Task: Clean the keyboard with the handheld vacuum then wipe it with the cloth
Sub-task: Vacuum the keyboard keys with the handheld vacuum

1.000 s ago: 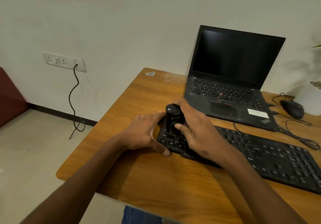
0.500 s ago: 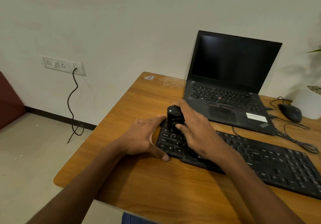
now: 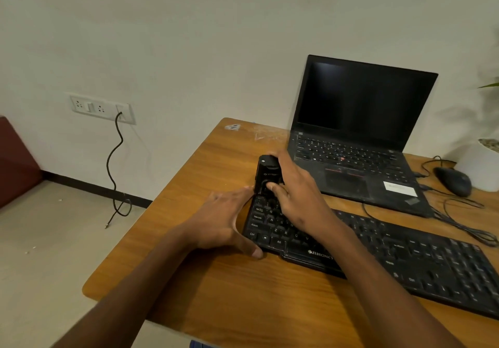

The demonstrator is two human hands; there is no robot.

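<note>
Your right hand (image 3: 294,194) comes in from the lower right, forearm running diagonally up and left, back of the hand up, fingers and thumb curled round the handheld vacuum (image 3: 267,176), which stands upright at the keyboard's (image 3: 405,256) far-left corner. Your left hand (image 3: 224,221) lies beside it, palm down and fingers straight, fingertips against the vacuum's base and thumb stretched along the keyboard's left end. Both forearms are bare and nearly parallel.
</note>
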